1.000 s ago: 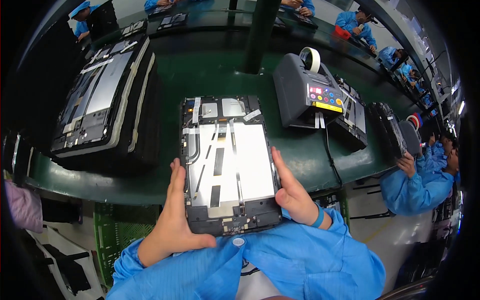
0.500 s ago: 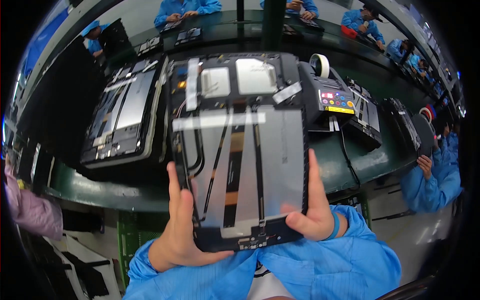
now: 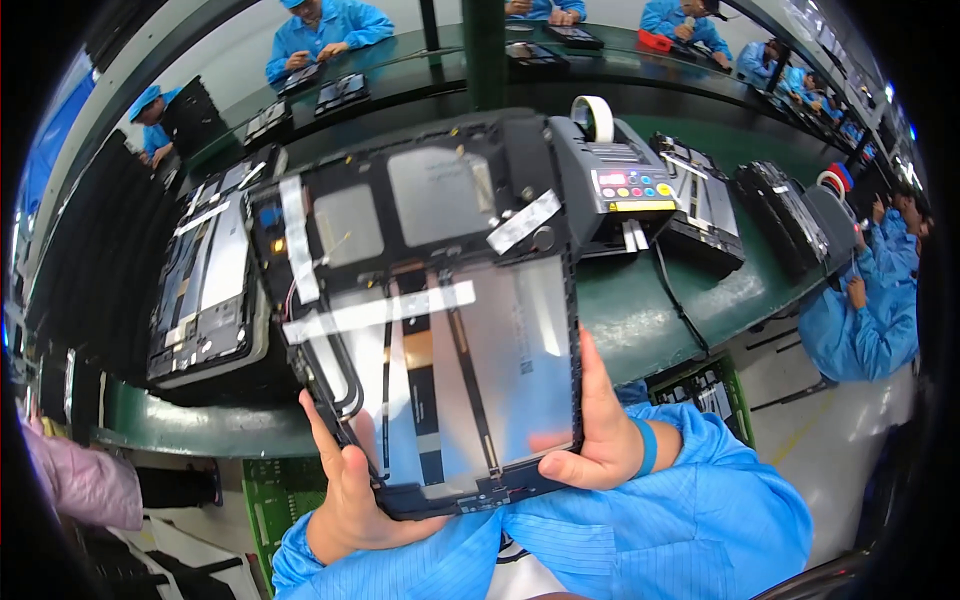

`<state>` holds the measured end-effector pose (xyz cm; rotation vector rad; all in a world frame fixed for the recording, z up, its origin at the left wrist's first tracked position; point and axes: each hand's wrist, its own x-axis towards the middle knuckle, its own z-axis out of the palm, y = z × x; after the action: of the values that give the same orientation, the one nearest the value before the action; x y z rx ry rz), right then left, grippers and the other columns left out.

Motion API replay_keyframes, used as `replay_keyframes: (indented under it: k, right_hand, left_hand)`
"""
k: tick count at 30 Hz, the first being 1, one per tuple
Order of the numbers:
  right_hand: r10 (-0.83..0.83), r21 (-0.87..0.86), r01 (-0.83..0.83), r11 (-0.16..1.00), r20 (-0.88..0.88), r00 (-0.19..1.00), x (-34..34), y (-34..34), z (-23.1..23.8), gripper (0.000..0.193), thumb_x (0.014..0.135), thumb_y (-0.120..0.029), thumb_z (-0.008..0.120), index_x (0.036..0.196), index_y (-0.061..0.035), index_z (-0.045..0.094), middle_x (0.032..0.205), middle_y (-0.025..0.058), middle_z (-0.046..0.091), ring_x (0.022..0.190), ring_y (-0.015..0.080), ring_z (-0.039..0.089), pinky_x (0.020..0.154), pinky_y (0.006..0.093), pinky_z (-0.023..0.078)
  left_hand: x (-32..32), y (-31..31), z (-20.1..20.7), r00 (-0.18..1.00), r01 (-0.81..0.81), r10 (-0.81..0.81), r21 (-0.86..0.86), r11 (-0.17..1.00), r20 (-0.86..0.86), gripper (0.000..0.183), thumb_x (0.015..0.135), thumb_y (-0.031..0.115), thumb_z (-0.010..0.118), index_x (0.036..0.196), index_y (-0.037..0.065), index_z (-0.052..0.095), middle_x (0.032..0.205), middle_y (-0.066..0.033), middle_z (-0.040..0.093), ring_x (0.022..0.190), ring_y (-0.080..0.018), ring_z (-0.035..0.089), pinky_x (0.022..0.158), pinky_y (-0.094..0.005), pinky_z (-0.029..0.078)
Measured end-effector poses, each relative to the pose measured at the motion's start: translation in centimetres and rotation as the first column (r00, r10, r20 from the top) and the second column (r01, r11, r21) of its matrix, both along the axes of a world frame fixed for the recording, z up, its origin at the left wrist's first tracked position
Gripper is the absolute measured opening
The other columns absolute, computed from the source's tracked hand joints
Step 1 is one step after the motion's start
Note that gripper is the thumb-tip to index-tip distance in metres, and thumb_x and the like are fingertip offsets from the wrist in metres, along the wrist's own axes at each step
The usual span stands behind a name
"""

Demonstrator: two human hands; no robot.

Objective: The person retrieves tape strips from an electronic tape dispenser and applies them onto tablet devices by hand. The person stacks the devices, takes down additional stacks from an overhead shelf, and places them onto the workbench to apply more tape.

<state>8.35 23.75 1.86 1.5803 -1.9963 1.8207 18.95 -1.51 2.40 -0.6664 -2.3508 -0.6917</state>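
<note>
Black-and-silver device [image 3: 425,325]; green tabletop [image 3: 630,315]; striped blue jacket [image 3: 570,540].

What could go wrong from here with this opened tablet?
The left hand and right hand hold the opened tablet near its lower end, so the far end could tip. Its ribbon cables lie exposed and might snag. In view its upper right corner overlaps the tape dispenser; swung that way, it might knock it, though the gap is unclear.

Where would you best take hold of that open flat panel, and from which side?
Probably by the long side edges of the panel, one hand from each side, as the left hand and right hand have it: it is broad and flat, and its upper face carries white tape and dark strips that fingers might disturb.
</note>
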Motion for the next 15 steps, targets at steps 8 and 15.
replay_keyframes:
  k: [8,15]
  right_hand:
    - [0.088,0.075,-0.088,0.993,0.006,0.996,-3.3,-5.3,7.9,0.086,0.091,-0.028,0.052,0.143,0.007,-0.007,0.15,0.0192,0.012,0.139,0.0256,0.016,0.11,0.033,0.011]
    - [0.252,-0.066,-0.245,0.967,0.151,0.956,-7.7,-19.0,10.9,0.096,0.084,-0.041,0.053,0.133,0.0229,0.001,0.143,0.038,0.011,0.137,0.0418,0.016,0.112,0.0338,0.019]
  left_hand:
    - [0.7,-2.2,8.3,0.987,-0.045,-0.034,0.47,0.881,0.157,0.124,0.052,0.015,0.087,0.144,-0.004,0.006,0.148,-0.0289,0.01,0.137,-0.0403,0.018,0.111,-0.0441,0.02]
    - [-2.5,-13.1,15.4,0.983,-0.076,-0.025,0.526,0.847,0.182,0.12,0.052,0.041,0.086,0.14,-0.011,0.022,0.138,-0.0235,0.038,0.127,-0.028,0.041,0.106,-0.0352,0.028]
